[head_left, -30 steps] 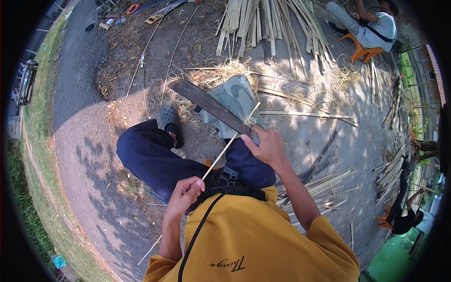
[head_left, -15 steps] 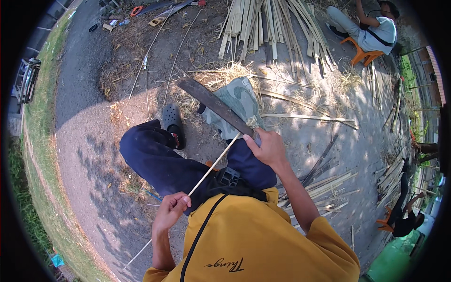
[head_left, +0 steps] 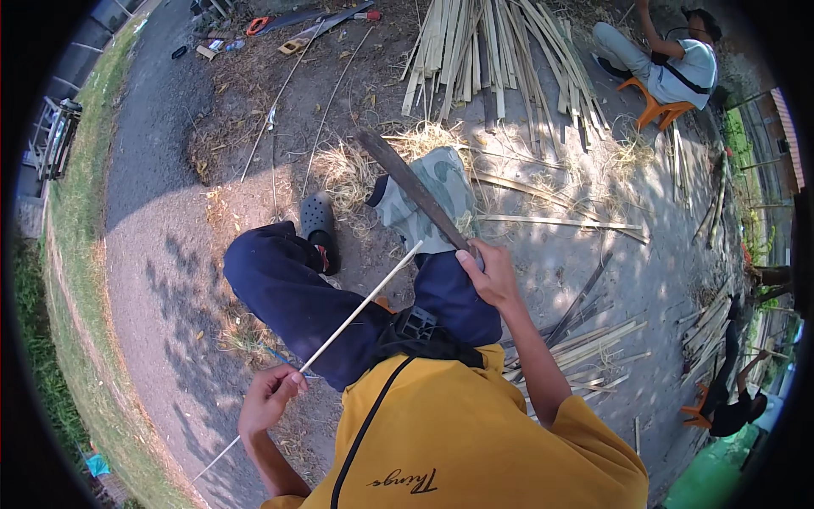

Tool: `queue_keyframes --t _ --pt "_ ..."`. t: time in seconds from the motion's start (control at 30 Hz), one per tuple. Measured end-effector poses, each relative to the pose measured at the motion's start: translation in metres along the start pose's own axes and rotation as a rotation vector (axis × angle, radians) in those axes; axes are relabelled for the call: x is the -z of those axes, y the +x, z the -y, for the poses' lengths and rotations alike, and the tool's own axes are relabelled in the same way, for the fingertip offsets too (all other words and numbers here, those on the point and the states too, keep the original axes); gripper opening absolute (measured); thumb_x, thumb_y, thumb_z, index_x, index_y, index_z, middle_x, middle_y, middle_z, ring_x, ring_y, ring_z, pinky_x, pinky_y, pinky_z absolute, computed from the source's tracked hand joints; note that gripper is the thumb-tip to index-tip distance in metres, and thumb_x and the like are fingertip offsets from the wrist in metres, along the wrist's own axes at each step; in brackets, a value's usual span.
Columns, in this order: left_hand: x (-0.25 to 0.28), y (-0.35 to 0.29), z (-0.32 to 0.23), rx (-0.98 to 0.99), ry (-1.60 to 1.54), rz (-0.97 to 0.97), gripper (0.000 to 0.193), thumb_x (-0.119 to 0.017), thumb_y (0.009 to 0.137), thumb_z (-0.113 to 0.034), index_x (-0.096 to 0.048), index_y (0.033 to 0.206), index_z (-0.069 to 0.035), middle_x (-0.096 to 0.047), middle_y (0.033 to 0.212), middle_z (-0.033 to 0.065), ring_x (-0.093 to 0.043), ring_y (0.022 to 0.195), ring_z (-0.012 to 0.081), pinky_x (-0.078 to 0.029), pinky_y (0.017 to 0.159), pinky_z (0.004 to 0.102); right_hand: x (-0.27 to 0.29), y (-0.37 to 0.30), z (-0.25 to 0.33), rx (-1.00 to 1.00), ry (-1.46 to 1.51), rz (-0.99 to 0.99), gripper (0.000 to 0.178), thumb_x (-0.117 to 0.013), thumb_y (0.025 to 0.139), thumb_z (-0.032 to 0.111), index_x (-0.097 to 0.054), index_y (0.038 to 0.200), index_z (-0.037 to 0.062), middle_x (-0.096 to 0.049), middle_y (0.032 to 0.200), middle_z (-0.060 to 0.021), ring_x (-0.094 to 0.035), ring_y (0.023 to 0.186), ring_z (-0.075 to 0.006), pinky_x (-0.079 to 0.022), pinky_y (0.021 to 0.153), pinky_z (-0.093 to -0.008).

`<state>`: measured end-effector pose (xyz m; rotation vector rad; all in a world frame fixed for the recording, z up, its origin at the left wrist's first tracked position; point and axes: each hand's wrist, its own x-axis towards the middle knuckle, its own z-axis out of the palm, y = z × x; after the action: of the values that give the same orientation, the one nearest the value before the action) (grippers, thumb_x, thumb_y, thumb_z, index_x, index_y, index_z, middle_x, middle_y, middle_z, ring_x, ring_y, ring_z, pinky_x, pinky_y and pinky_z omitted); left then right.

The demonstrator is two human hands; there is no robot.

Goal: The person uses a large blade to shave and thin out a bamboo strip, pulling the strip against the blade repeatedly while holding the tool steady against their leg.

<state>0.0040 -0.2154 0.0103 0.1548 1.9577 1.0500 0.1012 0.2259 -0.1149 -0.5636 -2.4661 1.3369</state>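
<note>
My right hand (head_left: 492, 273) is closed round the near end of a long dark machete (head_left: 413, 188), whose blade slants up and left over a camouflage cloth (head_left: 448, 174) on my right leg. My left hand (head_left: 270, 399) pinches a thin pale bamboo stick (head_left: 360, 310) between thumb and fingers, beside my left hip. The stick slants across my lap, and its upper end stops short of the blade, apart from it. Its other end runs out behind my left forearm toward the lower left.
Split bamboo strips (head_left: 475, 59) lie heaped at the far side, with more strips (head_left: 593, 343) at my right. Pale shavings (head_left: 348, 174) litter the ground ahead. Saws (head_left: 326, 25) lie at the far left. A person (head_left: 678, 72) sits on an orange stool (head_left: 653, 109); another person (head_left: 736, 409) is at the lower right.
My left hand has moved down and left with the bamboo stick, drawing its upper end away from the machete and my right thumb. The machete now points more steeply away from me.
</note>
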Motion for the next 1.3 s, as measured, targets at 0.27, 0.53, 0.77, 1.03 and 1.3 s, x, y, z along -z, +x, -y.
queue_keyframes --t 0.27,0.53,0.77,1.03,1.3 --pt "-0.016 0.029 -0.042 -0.116 0.121 -0.165 0.023 -0.062 0.107 -0.014 -0.072 0.091 -0.001 -0.050 0.063 -0.0033 -0.042 0.060 0.0052 -0.031 0.054 0.0280 0.006 -0.019 -0.009 -0.201 0.417 -0.155 0.050 -0.057 0.108 0.048 -0.060 0.086 0.0021 -0.055 0.062 -0.0022 -0.051 0.051 -0.0077 -0.038 0.048 -0.0262" --pt "-0.031 0.061 -0.097 -0.328 0.379 -0.215 0.023 -0.062 0.106 -0.012 -0.071 0.088 0.000 -0.048 0.058 0.0018 -0.040 0.052 0.0075 -0.029 0.050 0.0304 0.029 -0.048 -0.034 -0.296 0.521 -0.315 0.052 -0.053 0.109 0.052 -0.058 0.092 0.0031 -0.053 0.065 -0.0024 -0.049 0.050 -0.0083 -0.038 0.046 -0.0240" --pt "-0.005 0.019 -0.115 -0.281 0.539 -0.234 0.025 -0.064 0.104 -0.013 -0.070 0.084 0.000 -0.048 0.054 0.0038 -0.039 0.048 0.0078 -0.028 0.048 0.0323 0.039 -0.046 -0.015 -0.278 0.573 -0.330 0.041 -0.063 0.105 0.040 -0.063 0.093 0.0012 -0.056 0.063 0.0001 -0.053 0.051 -0.0076 -0.040 0.047 -0.0251" --pt "0.034 -0.034 -0.094 -0.173 0.529 -0.443 0.031 -0.059 0.106 -0.018 -0.063 0.081 -0.001 -0.048 0.055 0.0072 -0.040 0.049 0.0123 -0.028 0.050 0.0355 0.036 -0.012 -0.001 -0.169 0.041 -0.305 0.035 -0.085 0.088 0.027 -0.064 0.084 -0.0012 -0.055 0.059 -0.0097 -0.057 0.053 -0.0186 -0.045 0.055 -0.0376" --pt "0.022 0.006 -0.086 -0.334 0.470 -0.778 0.031 -0.055 0.110 -0.019 -0.060 0.088 0.002 -0.048 0.062 0.0069 -0.037 0.055 0.0131 -0.029 0.053 0.0367 0.029 -0.007 0.008 -0.160 0.007 -0.290 0.034 -0.085 0.087 0.027 -0.065 0.087 -0.0013 -0.054 0.059 -0.0112 -0.051 0.052 -0.0186 -0.044 0.055 -0.0372"
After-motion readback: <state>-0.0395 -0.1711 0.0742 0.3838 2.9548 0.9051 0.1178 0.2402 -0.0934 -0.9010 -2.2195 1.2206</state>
